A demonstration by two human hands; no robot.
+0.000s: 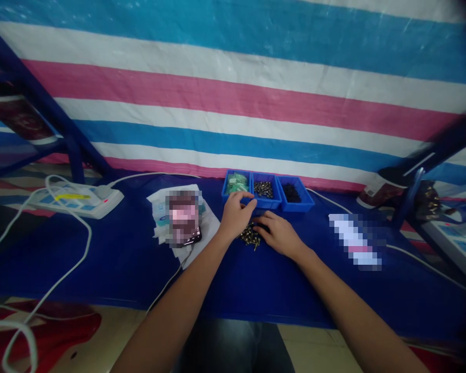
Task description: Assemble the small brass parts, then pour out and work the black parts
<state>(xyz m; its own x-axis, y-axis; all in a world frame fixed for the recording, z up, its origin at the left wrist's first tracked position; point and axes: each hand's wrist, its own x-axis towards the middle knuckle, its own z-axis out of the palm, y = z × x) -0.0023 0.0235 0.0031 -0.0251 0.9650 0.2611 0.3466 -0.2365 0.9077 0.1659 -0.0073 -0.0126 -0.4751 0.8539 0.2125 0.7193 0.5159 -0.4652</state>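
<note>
My left hand (236, 213) is at the front of the blue bins, its thumb and fingertips close together in a pinch. Whatever is between them is too small to make out. My right hand (279, 234) lies low over the table, fingers apart and tips at the edge of a pile of small brass-and-black metal parts (250, 236). The pile sits on the table between both hands. Behind it stand three joined blue bins: one with green-tinted clear packets (236, 183), one with small metal pieces (263, 189), one with small black pieces (291, 193).
The blue table (272, 295) backs onto a striped sheet (256, 98). At left are a phone (194, 237) on white packaging (209, 220) and a power strip (97, 202) with loose white cables. A blurred-out pale item (353, 241) and a cup (382, 186) are at right.
</note>
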